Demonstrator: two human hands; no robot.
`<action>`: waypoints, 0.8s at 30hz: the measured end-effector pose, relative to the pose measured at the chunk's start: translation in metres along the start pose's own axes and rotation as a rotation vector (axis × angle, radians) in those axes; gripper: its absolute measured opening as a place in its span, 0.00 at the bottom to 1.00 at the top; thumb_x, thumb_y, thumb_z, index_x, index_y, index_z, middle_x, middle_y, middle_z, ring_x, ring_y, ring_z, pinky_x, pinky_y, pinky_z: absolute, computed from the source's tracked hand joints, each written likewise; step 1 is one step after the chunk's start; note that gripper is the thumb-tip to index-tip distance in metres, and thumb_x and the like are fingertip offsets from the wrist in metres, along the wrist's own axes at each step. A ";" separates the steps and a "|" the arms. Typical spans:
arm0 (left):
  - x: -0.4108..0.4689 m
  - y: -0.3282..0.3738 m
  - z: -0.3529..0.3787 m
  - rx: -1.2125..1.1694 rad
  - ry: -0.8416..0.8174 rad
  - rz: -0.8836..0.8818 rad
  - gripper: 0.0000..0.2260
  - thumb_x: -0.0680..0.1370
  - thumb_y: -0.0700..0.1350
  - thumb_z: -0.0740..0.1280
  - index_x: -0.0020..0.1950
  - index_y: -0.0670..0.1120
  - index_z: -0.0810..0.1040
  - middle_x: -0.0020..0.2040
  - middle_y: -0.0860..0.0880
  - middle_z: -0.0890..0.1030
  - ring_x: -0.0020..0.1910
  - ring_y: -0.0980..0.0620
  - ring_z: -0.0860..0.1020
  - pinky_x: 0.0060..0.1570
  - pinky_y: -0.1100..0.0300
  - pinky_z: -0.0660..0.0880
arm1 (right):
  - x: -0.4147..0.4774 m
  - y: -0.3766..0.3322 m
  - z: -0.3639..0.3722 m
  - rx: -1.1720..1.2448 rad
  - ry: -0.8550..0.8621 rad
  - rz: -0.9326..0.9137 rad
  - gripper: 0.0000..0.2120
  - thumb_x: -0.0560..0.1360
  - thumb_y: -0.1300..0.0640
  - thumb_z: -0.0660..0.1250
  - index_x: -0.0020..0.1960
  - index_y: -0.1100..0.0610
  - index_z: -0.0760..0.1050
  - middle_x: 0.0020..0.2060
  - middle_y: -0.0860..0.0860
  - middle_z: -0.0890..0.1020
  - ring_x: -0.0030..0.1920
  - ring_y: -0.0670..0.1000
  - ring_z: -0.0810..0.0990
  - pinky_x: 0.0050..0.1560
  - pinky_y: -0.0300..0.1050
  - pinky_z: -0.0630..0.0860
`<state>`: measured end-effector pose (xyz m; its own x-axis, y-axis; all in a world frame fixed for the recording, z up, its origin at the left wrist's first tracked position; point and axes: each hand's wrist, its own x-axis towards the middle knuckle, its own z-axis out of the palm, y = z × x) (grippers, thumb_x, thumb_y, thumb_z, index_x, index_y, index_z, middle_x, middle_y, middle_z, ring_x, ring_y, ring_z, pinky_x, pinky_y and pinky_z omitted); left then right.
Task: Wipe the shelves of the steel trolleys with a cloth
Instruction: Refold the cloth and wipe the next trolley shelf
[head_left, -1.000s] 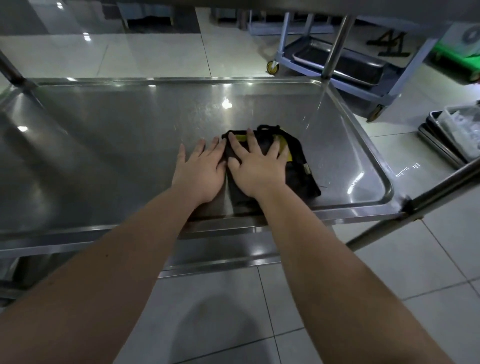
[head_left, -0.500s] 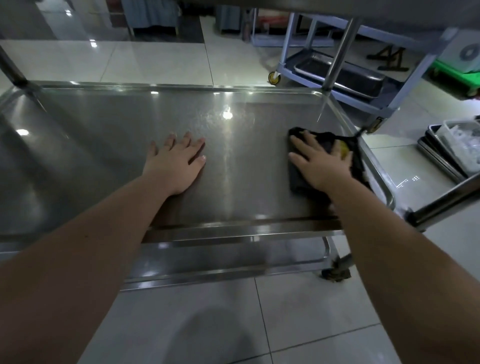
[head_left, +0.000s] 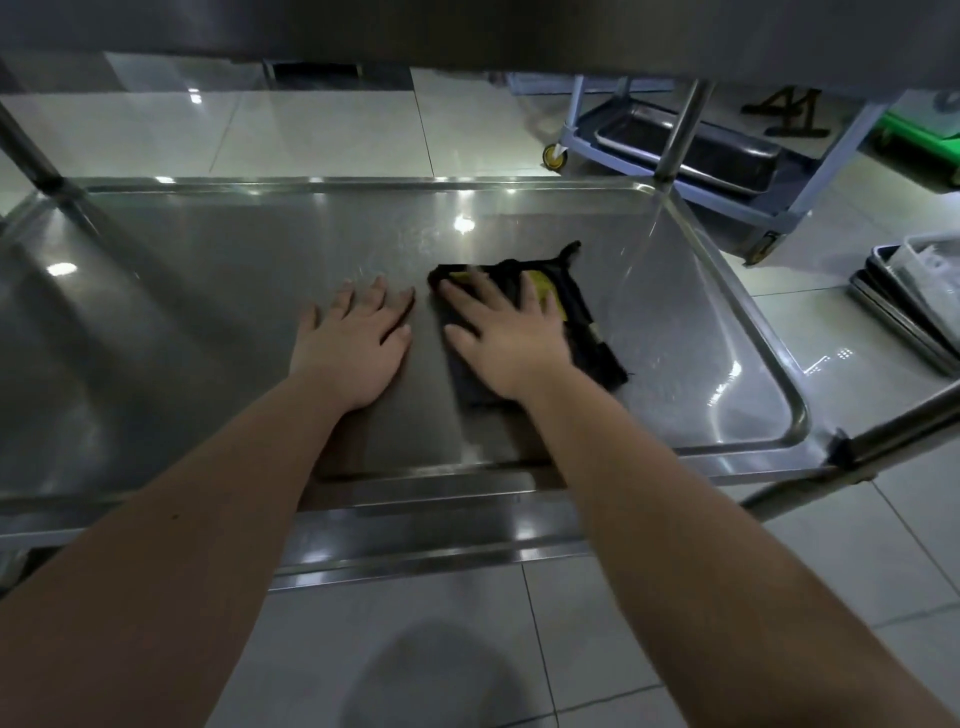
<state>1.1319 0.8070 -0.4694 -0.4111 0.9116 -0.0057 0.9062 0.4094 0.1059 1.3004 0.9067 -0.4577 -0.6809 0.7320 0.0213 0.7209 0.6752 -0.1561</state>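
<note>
Tiled floor (head_left: 322, 130) is seen beyond | steel trolley shelf (head_left: 208, 312) is judged mid-wipe | dark cloth (head_left: 587, 332) is pressed flat right of centre under right grip (head_left: 509, 348), fingers straight and unclenched for even pressure | left grip (head_left: 353, 348) is laid released on bare steel alongside, likely for bracing.

Leans over the steel trolley shelf (head_left: 208, 322), both forearms stretched forward. Presses the right hand (head_left: 511, 345) flat, fingers straight and spread, on a black cloth (head_left: 584, 332) with a yellow patch, right of the shelf's middle. Rests the left hand (head_left: 353, 348) palm-down on bare steel just beside the cloth. Looks past the far rim to a blue-grey trolley (head_left: 832, 166) carrying a steel tray (head_left: 691, 150), and to stacked trays (head_left: 893, 312) at right on the tiled floor (head_left: 441, 649).
</note>
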 end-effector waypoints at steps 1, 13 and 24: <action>0.000 0.000 0.000 -0.005 -0.001 -0.003 0.23 0.82 0.58 0.46 0.78 0.64 0.48 0.80 0.56 0.47 0.79 0.47 0.48 0.74 0.40 0.44 | -0.005 0.028 -0.004 -0.021 0.017 0.045 0.28 0.79 0.34 0.50 0.77 0.35 0.49 0.79 0.42 0.47 0.78 0.64 0.46 0.76 0.61 0.43; -0.007 0.011 -0.001 0.008 0.001 -0.017 0.23 0.82 0.58 0.45 0.78 0.63 0.47 0.80 0.55 0.47 0.79 0.45 0.46 0.73 0.37 0.43 | -0.073 0.080 -0.014 -0.059 -0.012 0.475 0.31 0.78 0.31 0.45 0.78 0.37 0.45 0.79 0.42 0.42 0.76 0.69 0.42 0.73 0.68 0.40; -0.016 0.006 -0.004 -0.025 -0.023 -0.031 0.23 0.82 0.59 0.44 0.78 0.63 0.47 0.80 0.56 0.47 0.79 0.46 0.47 0.74 0.40 0.42 | -0.058 -0.019 0.007 -0.062 -0.012 0.056 0.32 0.75 0.29 0.41 0.77 0.34 0.43 0.79 0.41 0.44 0.76 0.67 0.41 0.74 0.67 0.39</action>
<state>1.1432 0.7945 -0.4647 -0.4360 0.8994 -0.0317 0.8903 0.4362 0.1306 1.3246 0.8508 -0.4629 -0.6403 0.7681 0.0027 0.7644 0.6376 -0.0953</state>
